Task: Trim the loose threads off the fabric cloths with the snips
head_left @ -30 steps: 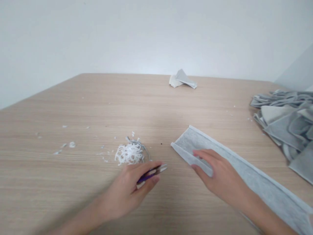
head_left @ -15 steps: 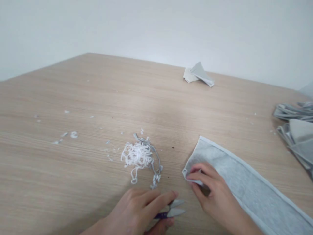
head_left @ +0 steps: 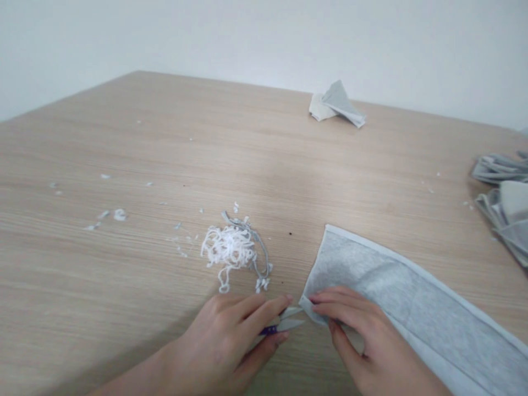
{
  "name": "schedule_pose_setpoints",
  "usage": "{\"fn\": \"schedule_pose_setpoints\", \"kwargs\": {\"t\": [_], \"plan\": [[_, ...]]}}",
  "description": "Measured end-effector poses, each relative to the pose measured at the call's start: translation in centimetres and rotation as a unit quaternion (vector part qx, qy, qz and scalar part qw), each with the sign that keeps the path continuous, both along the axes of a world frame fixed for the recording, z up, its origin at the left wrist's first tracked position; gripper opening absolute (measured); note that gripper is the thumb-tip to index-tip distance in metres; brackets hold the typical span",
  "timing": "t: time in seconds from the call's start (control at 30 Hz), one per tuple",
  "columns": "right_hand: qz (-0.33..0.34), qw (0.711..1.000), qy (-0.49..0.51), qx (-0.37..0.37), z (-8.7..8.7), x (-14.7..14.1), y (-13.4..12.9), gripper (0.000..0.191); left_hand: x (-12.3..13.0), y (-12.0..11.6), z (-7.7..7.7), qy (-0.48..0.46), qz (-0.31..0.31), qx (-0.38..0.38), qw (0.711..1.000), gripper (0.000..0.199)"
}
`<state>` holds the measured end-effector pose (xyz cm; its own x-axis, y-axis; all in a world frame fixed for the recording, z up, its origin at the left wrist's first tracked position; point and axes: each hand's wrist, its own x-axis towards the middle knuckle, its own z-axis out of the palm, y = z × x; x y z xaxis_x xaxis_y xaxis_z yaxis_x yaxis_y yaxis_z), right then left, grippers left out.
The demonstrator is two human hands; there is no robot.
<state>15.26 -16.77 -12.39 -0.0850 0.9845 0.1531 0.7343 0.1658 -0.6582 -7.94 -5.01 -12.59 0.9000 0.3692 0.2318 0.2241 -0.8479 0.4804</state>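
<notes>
My left hand (head_left: 237, 330) is closed around a pair of thread snips (head_left: 270, 330) with purple on the handle. Their two blades point right and stand slightly apart, with the tips at the near left corner of a grey fabric strip (head_left: 371, 275). That strip has pale bound edges and runs off toward the lower right. Pinched in the fingers of my right hand (head_left: 358, 324) is the edge of the strip beside that corner. Just beyond my left hand lies a tangle of white thread (head_left: 229, 247), with a grey cord (head_left: 262, 245) curling along its right side.
Two folded fabric pieces (head_left: 340, 104) lie by the far table edge. A pile of grey fabric (head_left: 507, 203) sits at the right. Small white scraps (head_left: 119, 214) are scattered over the left of the wooden table (head_left: 124, 308), and a pale wall rises behind it.
The snips have come up to the strip's corner, their blades closer together. My right hand has flattened the corner somewhat. The view has tipped slightly downward.
</notes>
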Motion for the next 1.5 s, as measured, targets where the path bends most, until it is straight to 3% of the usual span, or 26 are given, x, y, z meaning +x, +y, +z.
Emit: {"fn": "schedule_pose_setpoints", "kwargs": {"t": [0.17,0.3,0.43,0.73,0.87,1.17,1.4,1.5], "plan": [[-0.061,0.998,0.024,-0.006,-2.0,-1.1,0.1,0.016,-0.2,0.1,-0.2,-0.014,0.003,0.040,0.999,0.032],[-0.062,0.997,0.008,-0.033,-2.6,-1.0,-0.2,0.037,-0.2,0.4,-0.3,-0.015,0.012,0.060,0.998,0.031],[-0.027,0.999,0.035,-0.031,-2.2,-0.9,-0.1,0.023,-0.1,0.5,-0.4,-0.021,0.006,0.061,0.998,0.031],[-0.026,0.992,0.050,0.112,-1.3,-0.8,-0.4,0.023,-0.2,0.4,-0.6,-0.019,-0.003,0.041,0.999,0.033],[-0.010,0.991,0.048,0.123,-0.6,-1.1,-0.5,0.024,-0.1,0.1,0.1,-0.020,-0.006,0.024,0.999,0.032],[-0.057,0.976,0.102,0.185,-0.2,-1.9,-0.2,0.032,0.1,-0.2,0.1,-0.027,-0.015,-0.002,1.000,0.031],[-0.043,0.978,0.164,0.124,0.2,-1.8,0.0,0.027,0.2,-0.4,0.1,-0.037,-0.005,-0.029,0.999,0.031],[-0.025,0.973,0.215,0.078,0.2,-1.5,0.1,0.030,0.5,-0.6,0.5,-0.026,0.004,-0.079,0.996,0.030]]}}
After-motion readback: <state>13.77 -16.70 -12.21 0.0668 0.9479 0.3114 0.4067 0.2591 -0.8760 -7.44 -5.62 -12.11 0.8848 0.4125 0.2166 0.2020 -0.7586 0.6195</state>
